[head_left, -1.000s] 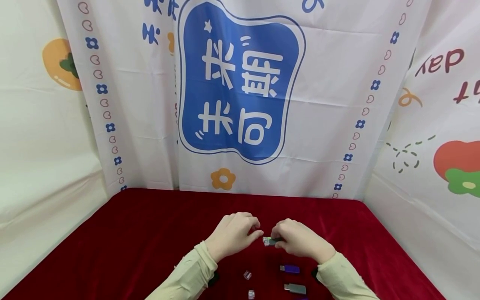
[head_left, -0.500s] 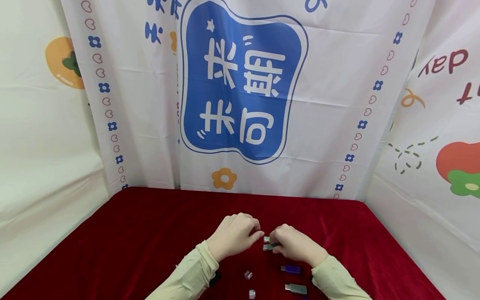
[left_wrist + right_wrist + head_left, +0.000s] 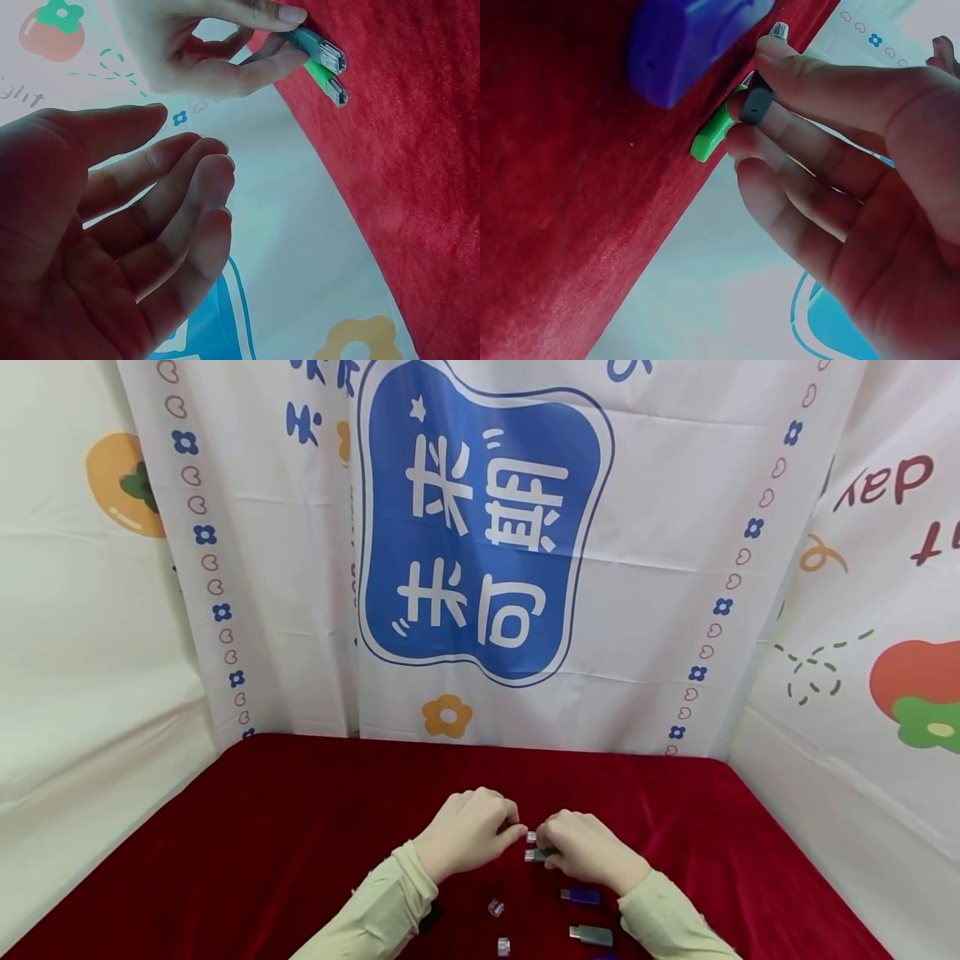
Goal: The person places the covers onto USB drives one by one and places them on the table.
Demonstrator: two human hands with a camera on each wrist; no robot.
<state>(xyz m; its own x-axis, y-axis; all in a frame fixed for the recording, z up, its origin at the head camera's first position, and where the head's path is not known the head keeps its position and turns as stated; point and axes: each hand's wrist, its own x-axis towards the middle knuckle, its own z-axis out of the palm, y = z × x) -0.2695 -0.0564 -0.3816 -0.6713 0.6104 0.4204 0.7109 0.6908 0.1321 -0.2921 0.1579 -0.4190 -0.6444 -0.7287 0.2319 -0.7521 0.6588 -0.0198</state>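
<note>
My right hand [image 3: 592,852] pinches a dark grey USB stick [image 3: 757,103] between thumb and fingertips. A clear cap [image 3: 332,57] appears to cover the stick's connector end. Just beyond it, a green USB stick [image 3: 712,133], also with a clear end, lies on the red cloth, its body mostly hidden by the right hand in the head view. My left hand [image 3: 471,831] hovers to the left, fingers loosely bent and thumb apart, with nothing between them. In the left wrist view its palm [image 3: 112,247] shows bare.
Nearer to me on the red cloth [image 3: 337,827] lie a purple USB stick [image 3: 581,897], a grey USB stick [image 3: 592,936] and part of another purple item [image 3: 603,957]. Two small clear caps [image 3: 496,907] lie left of them. Printed white curtains [image 3: 660,485] enclose the table.
My right hand has shifted slightly toward me with the dark grey stick, which now sits farther from the green stick's end. The left hand has stayed nearly still.
</note>
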